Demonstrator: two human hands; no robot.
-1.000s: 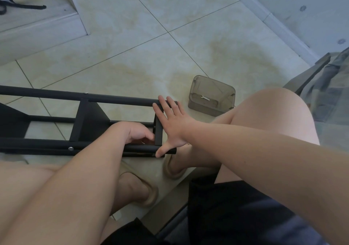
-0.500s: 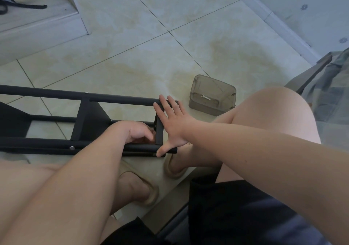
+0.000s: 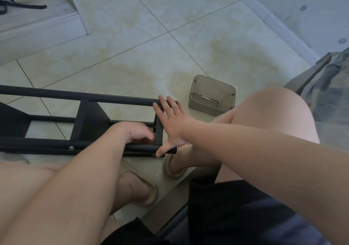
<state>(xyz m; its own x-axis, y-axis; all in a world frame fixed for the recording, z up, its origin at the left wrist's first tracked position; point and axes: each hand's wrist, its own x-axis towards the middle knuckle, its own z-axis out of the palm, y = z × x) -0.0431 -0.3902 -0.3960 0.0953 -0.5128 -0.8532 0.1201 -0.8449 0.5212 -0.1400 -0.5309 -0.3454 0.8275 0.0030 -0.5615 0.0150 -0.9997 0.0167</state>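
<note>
A black metal frame (image 3: 56,95) of tubes and flat cross pieces lies on its side on the tiled floor, running from the left edge to the middle. My right hand (image 3: 174,125) lies flat with straight fingers against the frame's right end, thumb on the near tube and fingertips on the far tube. My left hand (image 3: 136,132) reaches inside the frame just left of the end cross piece (image 3: 159,131), fingers curled; what they hold is hidden.
A translucent brown plastic box (image 3: 212,95) with a small metal part inside stands on the floor right of the frame. My knees and sandalled feet (image 3: 149,195) are close below. A white step sits at upper left, a baseboard at upper right.
</note>
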